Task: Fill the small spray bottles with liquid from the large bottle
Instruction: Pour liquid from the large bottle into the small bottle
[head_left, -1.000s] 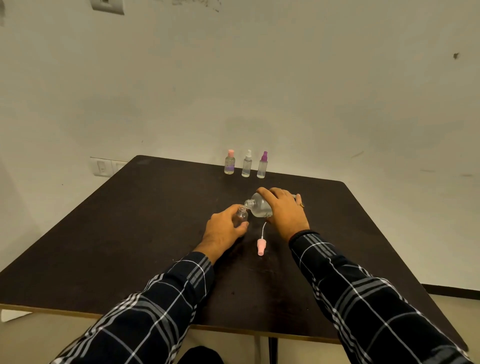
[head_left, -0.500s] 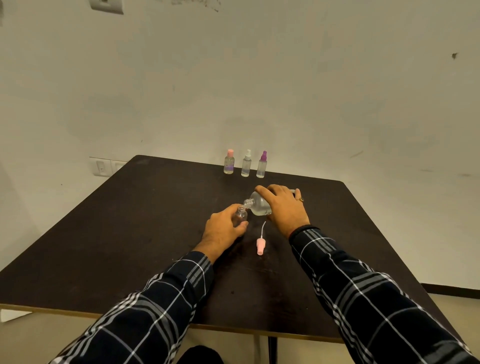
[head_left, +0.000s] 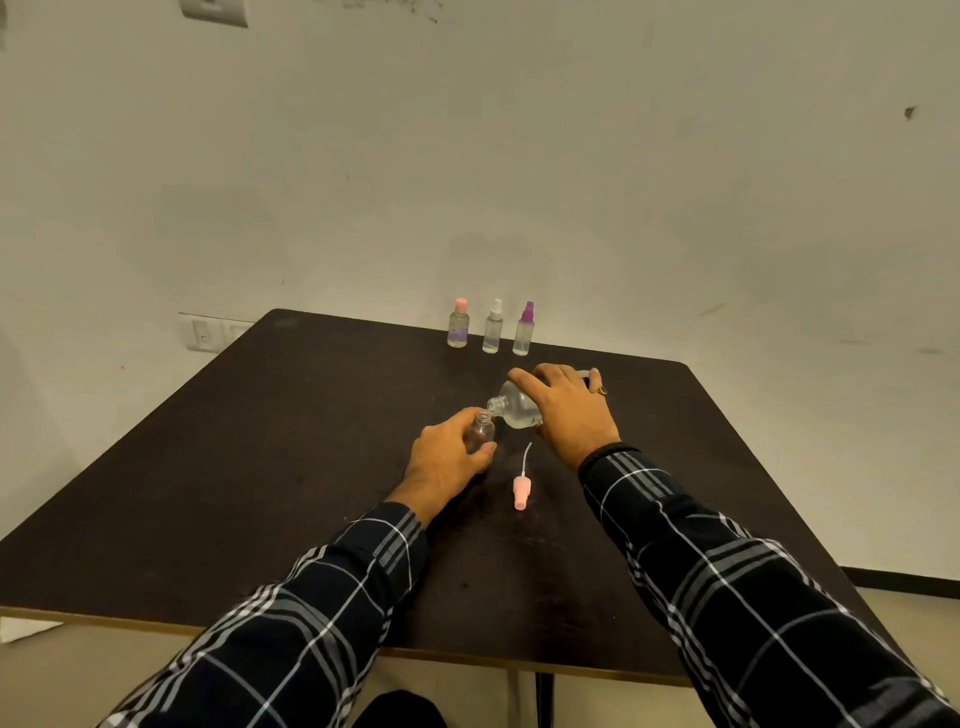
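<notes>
Dark table (head_left: 260, 467), everything's laid out on it. The right hand (head_left: 566, 410) is curled over the big bottle (head_left: 514, 408), which is tipped on its side. Its open neck points to nine o'clock, just above the mouth of the little bottle (head_left: 480, 431). The left hand (head_left: 447, 457) wraps thumb and fingers round that little bottle, which stands upright near the table's middle. I can't tell whether liquid is running.

This looks like the pour, so here's how to do it well: neck right over the narrow mouth, a slow tilt and a thin stream. The left hand pins the little bottle flat, and the pour stops short of the neck so the pump tube has room.

Back at twelve o'clock stand three capped spray bottles, pink (head_left: 458, 325), white (head_left: 493, 328) and purple (head_left: 524, 330). Liquid shows in all three, so they seem done. The pink spray top (head_left: 521, 491) lies at five o'clock of the little bottle, waiting.
</notes>
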